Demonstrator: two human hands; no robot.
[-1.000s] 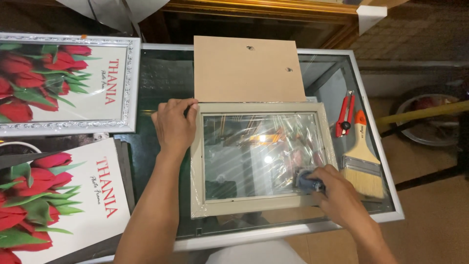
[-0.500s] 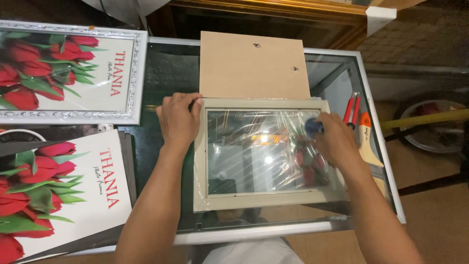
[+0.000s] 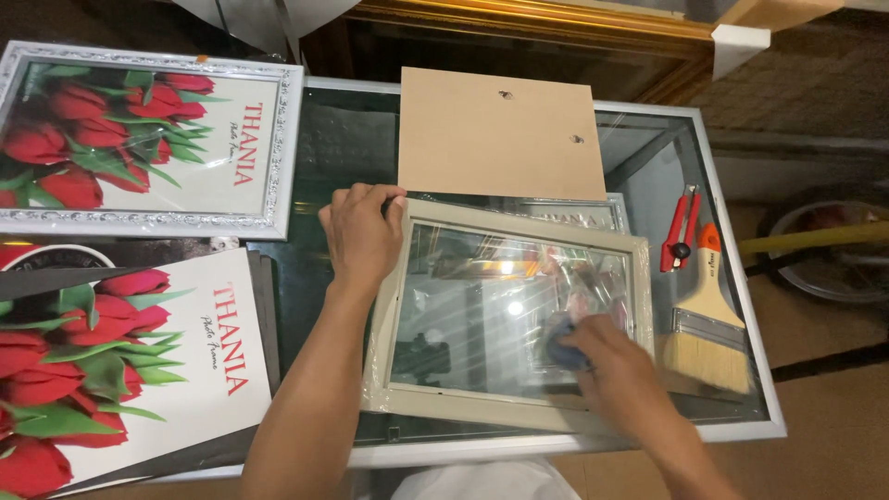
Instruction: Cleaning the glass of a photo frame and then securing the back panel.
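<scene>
Here, looking down from my head camera, I am pressing my left hand (image 3: 361, 236), fingers together and curled over the edge, on the top left corner of the pale wooden picture frame with its glass pane (image 3: 507, 319), which is lying slightly tilted on the glass-topped table (image 3: 741, 389). My right hand (image 3: 619, 366) is bunching its fingers tight around a small blue cloth (image 3: 561, 341) on the glass. A wide pale-bristled paintbrush (image 3: 708, 319) is lying just beside the frame, red-handled pliers (image 3: 681, 227) above it, and a brown backing board (image 3: 500, 134) beyond the frame.
</scene>
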